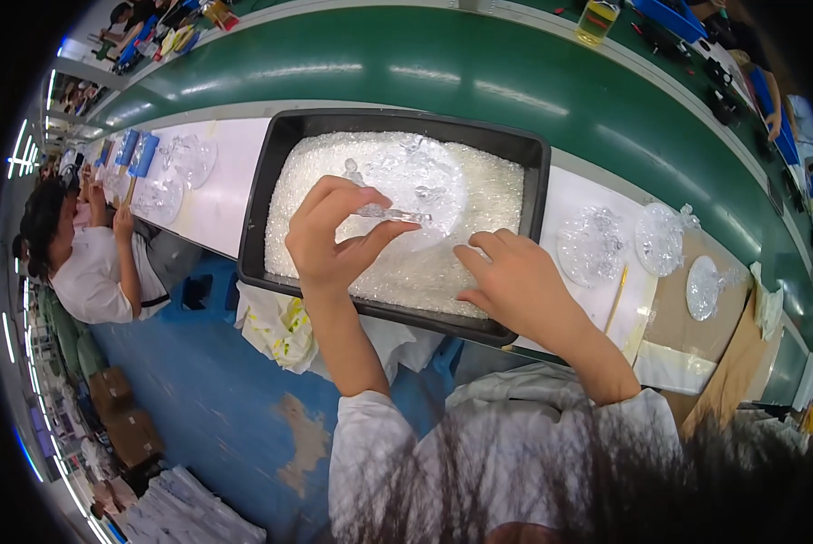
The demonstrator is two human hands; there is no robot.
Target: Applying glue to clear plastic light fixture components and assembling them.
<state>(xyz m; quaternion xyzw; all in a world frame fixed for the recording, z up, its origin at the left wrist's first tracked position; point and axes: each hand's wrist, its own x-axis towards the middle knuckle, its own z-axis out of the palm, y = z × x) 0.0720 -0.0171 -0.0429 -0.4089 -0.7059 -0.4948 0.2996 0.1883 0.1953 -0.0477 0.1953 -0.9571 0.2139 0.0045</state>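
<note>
My left hand (323, 238) is closed in a pinch over the black tray (397, 118), its thumb and fingers on a clear, knobbly figure (390, 214). Beneath it, a round clear disc (443, 186) with raised lumps lies over white glittery granules (316, 163). Whether the figure and the disc are joined, I cannot tell. My right hand (513, 276) hovers at the tray's near right part, fingers bent and thumb apart, with nothing visible between them. Its fingertips are close to the granules; contact is unclear.
On the white surface right of the tray are clear discs with figures (590, 247) and a thin yellow stick (617, 299). Cardboard (678, 317) lies farther right. Another person (93, 263) works at the left beside more clear discs (161, 199). A green belt (406, 72) runs behind.
</note>
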